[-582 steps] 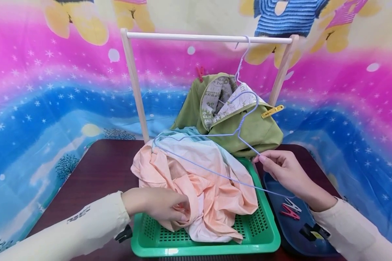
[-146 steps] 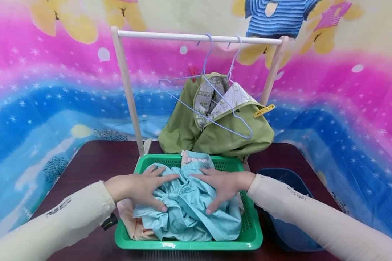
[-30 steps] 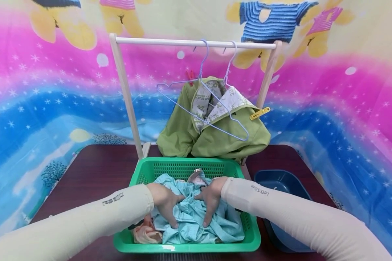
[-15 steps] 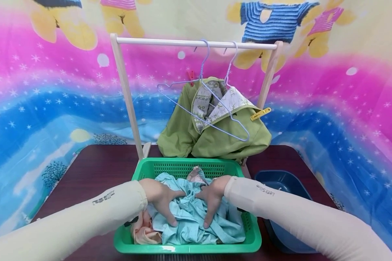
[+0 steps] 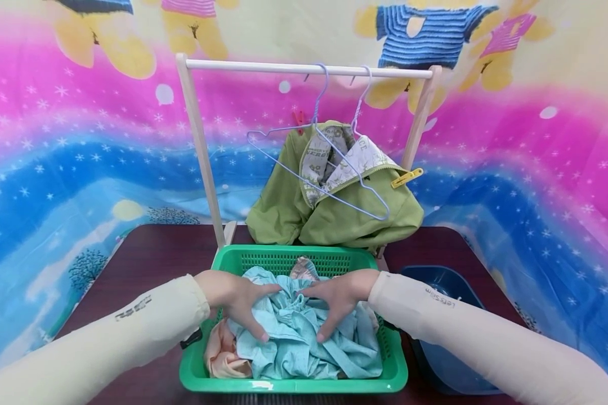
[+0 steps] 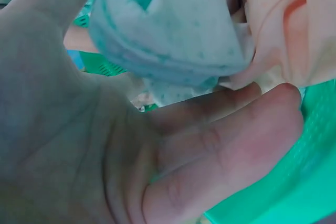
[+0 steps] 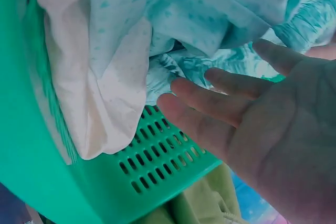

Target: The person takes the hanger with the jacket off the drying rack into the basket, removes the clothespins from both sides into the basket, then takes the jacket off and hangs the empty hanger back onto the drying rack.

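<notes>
A crumpled light blue garment [image 5: 296, 343] with small printed marks lies in a green plastic basket [image 5: 294, 386]. Peach cloth [image 5: 225, 357] shows at its left, and whitish cloth [image 7: 97, 98] at its right in the right wrist view. My left hand [image 5: 235, 298] is at the garment's left side, fingers extended and thumb apart. Opposite it, my right hand [image 5: 342, 298] has its fingers spread at the right side. Each wrist view shows fingertips close to the cloth, with nothing gripped.
Behind the basket stands a wooden rack with a white rod [image 5: 263, 66]. A bare purple hanger [image 5: 316, 183] hangs there, before a green jacket [image 5: 278, 197] clipped with red [image 5: 299, 119] and yellow [image 5: 407, 178] clothespins. A dark blue tray [image 5: 430, 275] sits on the right.
The hanger my right hand held is on the rod. The garment, with blue now uppermost, sits lower in the basket than several seconds ago. In the last half second my hands have moved apart.
</notes>
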A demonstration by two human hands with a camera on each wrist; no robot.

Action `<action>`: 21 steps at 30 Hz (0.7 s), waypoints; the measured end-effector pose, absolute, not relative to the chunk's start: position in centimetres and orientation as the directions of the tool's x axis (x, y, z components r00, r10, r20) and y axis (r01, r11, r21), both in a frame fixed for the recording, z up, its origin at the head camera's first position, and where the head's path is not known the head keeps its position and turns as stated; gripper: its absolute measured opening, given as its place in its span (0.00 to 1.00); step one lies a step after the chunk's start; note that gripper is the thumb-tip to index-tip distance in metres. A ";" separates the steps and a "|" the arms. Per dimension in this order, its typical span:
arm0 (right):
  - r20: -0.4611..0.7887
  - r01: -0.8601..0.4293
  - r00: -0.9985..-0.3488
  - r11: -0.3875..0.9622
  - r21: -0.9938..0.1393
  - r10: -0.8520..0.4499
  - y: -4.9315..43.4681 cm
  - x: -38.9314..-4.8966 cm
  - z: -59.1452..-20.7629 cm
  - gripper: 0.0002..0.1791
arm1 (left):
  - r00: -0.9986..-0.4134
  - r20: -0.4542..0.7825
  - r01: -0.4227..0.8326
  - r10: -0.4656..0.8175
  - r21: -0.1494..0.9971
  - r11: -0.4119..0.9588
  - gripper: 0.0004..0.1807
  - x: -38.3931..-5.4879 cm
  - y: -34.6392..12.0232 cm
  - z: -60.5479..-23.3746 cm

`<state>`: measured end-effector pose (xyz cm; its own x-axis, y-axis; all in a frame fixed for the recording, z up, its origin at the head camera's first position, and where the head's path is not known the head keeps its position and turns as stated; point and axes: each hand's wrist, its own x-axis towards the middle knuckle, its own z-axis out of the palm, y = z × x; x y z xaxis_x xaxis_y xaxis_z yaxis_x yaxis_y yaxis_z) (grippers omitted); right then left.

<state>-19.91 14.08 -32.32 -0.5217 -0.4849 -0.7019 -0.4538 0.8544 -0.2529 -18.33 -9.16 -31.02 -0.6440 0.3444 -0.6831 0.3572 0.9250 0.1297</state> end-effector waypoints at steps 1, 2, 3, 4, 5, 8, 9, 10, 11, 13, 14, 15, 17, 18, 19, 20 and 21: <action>-0.695 -0.451 -0.519 0.850 -0.271 -0.497 14.2 -19.9 -32.2 0.54 | -0.651 -0.680 0.342 0.338 0.135 0.930 0.56 -18.3 -9.3 -30.9; -0.686 -0.454 -0.520 0.845 -0.282 -0.508 14.3 -19.9 -32.2 0.53 | -0.655 -0.676 0.333 0.336 0.141 0.932 0.56 -18.3 -9.5 -30.8; -0.674 -0.458 -0.525 0.840 -0.291 -0.520 14.4 -19.8 -32.1 0.52 | -0.658 -0.671 0.332 0.341 0.148 0.932 0.55 -18.3 -9.6 -30.7; -0.661 -0.459 -0.531 0.835 -0.301 -0.530 14.6 -19.8 -32.1 0.51 | -0.659 -0.666 0.332 0.349 0.158 0.930 0.54 -18.3 -9.8 -30.7; -0.644 -0.461 -0.538 0.830 -0.316 -0.544 14.7 -19.8 -32.0 0.50 | -0.663 -0.657 0.343 0.360 0.161 0.925 0.53 -18.2 -9.9 -30.6; -0.582 -0.471 -0.557 0.802 -0.366 -0.593 15.1 -19.7 -31.9 0.46 | -0.670 -0.622 0.383 0.406 0.178 0.906 0.50 -18.1 -10.3 -30.4; -0.556 -0.477 -0.565 0.791 -0.382 -0.609 15.3 -19.7 -31.9 0.44 | -0.674 -0.604 0.401 0.426 0.185 0.897 0.49 -18.1 -10.4 -30.4; -0.529 -0.485 -0.571 0.778 -0.399 -0.628 15.5 -19.8 -31.9 0.43 | -0.677 -0.587 0.418 0.445 0.190 0.888 0.48 -18.0 -10.5 -30.3; -0.501 -0.495 -0.577 0.764 -0.414 -0.645 15.7 -19.8 -31.9 0.42 | -0.681 -0.568 0.436 0.462 0.193 0.879 0.47 -18.0 -10.6 -30.3; -0.444 -0.515 -0.588 0.736 -0.439 -0.676 16.0 -19.8 -31.9 0.39 | -0.687 -0.541 0.447 0.485 0.211 0.869 0.45 -17.9 -10.9 -30.2; -0.417 -0.523 -0.597 0.726 -0.446 -0.686 16.2 -19.9 -31.9 0.38 | -0.691 -0.528 0.450 0.494 0.220 0.865 0.44 -17.9 -11.0 -30.2; -0.389 -0.534 -0.602 0.714 -0.454 -0.697 16.4 -19.8 -31.9 0.37 | -0.695 -0.514 0.452 0.503 0.231 0.861 0.44 -17.9 -11.1 -30.1; -0.347 -0.544 -0.611 0.696 -0.469 -0.711 16.7 -19.8 -31.9 0.35 | -0.701 -0.488 0.458 0.520 0.251 0.853 0.44 -17.8 -11.3 -29.9; -0.329 -0.547 -0.615 0.689 -0.476 -0.716 16.8 -19.8 -31.9 0.34 | -0.705 -0.473 0.459 0.528 0.263 0.848 0.43 -17.7 -11.5 -29.8; -0.314 -0.550 -0.617 0.680 -0.485 -0.722 17.0 -19.8 -31.9 0.33 | -0.709 -0.456 0.463 0.537 0.273 0.843 0.43 -17.7 -11.5 -29.8; -0.301 -0.552 -0.619 0.674 -0.490 -0.726 17.1 -19.7 -31.9 0.33 | -0.713 -0.437 0.467 0.548 0.287 0.837 0.42 -17.7 -11.6 -29.7; -0.287 -0.558 -0.618 0.666 -0.495 -0.732 17.2 -19.7 -31.9 0.32 | -0.720 -0.416 0.472 0.556 0.294 0.831 0.41 -17.7 -11.7 -29.7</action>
<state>-19.67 17.22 -31.93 -0.6180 -0.7318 -0.2873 -0.5581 0.6658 -0.4953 -17.65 -11.71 -29.74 -0.7196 0.5564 -0.4156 0.4724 0.8308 0.2943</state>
